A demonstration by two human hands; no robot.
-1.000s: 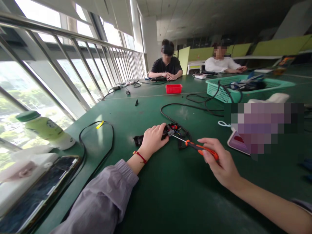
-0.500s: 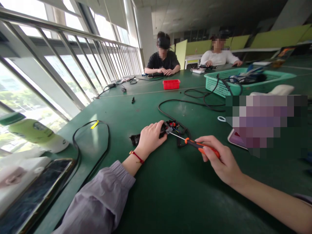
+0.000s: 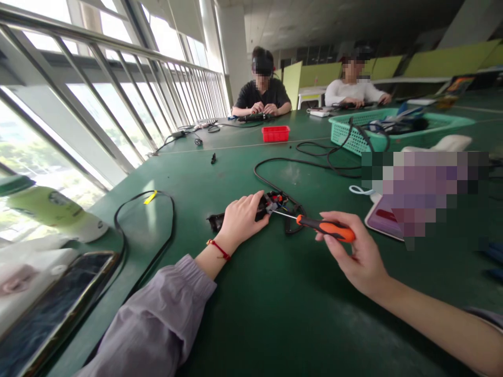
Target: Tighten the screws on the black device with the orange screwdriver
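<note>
My left hand (image 3: 241, 222) is closed over a black elongated device (image 3: 216, 222) lying on the green table, its left end sticking out past the wrist side. At the device's right end, internal parts with red, yellow and blue bits (image 3: 278, 199) are exposed. Between the fingers of my right hand (image 3: 359, 251) is an orange and black screwdriver (image 3: 330, 228), pointing left. Its metal shaft reaches the grey piece near my left fingertips; whether the tip sits in a screw is too small to tell. A black cable (image 3: 271, 180) runs from the device.
A red bin (image 3: 275, 134) and a green basket (image 3: 401, 140) holding tools stand farther back. To the left are a looped cable (image 3: 173, 220), a phone (image 3: 58, 309) and a bottle (image 3: 58, 212). Another phone (image 3: 383, 217) lies right. Two people sit across the table.
The screwdriver handle has turned in my right fingers, showing more orange, and shifted slightly left. My left hand stays on the device. The people opposite have moved their hands.
</note>
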